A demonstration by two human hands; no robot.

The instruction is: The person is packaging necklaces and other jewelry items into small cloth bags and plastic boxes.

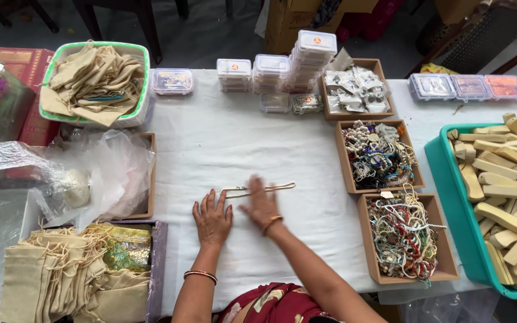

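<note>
White cloth covers the long table (222, 149), where a thin brownish beaded string (258, 189) is laid out flat. Both the left hand (212, 218) and right hand (261, 203) are spread open on it, nothing gripped; left of the bead-filled brown cardboard box (378, 155).

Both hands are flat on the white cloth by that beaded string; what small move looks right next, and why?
Probably pinch the beaded string with the right hand and lift it. It lies stretched across the white cloth, partly under those fingers, while the left hand rests flat at its left end; neither hand grips it.
</note>
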